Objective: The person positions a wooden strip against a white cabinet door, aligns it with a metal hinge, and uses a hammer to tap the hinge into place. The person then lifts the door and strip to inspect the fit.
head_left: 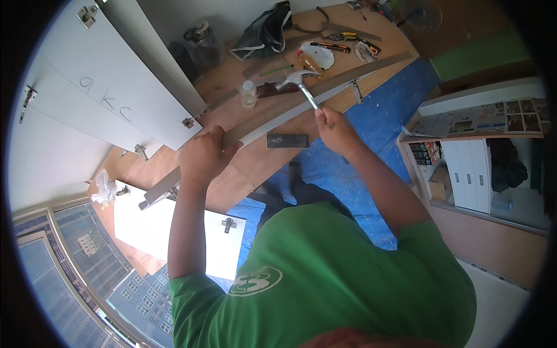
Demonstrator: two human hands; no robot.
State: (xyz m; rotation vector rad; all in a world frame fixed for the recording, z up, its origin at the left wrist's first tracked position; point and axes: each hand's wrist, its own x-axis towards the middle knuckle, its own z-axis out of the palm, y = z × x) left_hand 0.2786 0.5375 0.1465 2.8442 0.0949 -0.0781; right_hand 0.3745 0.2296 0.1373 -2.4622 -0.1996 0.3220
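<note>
My right hand [335,132] is closed round the handle of a claw hammer [313,100], whose metal head is over the long narrow board. My left hand [202,155] grips this board [264,123], with the thumb on its near side and the fingers over the top. The board has a wood-coloured face and a white edge, and runs diagonally across the worktop. A metal hinge [356,91] sits on its edge near the far right end. Just in front of the board lies a dark rectangular block [287,141] at the worktop's near edge.
Behind the board stand a small clear bottle [248,94] and a glass jug [203,43]. Pliers [342,36], a utility knife [331,47] and a dark bag [266,32] lie farther back. White hinged panels [110,75] lean at left; blue sheeting [371,168] covers the floor.
</note>
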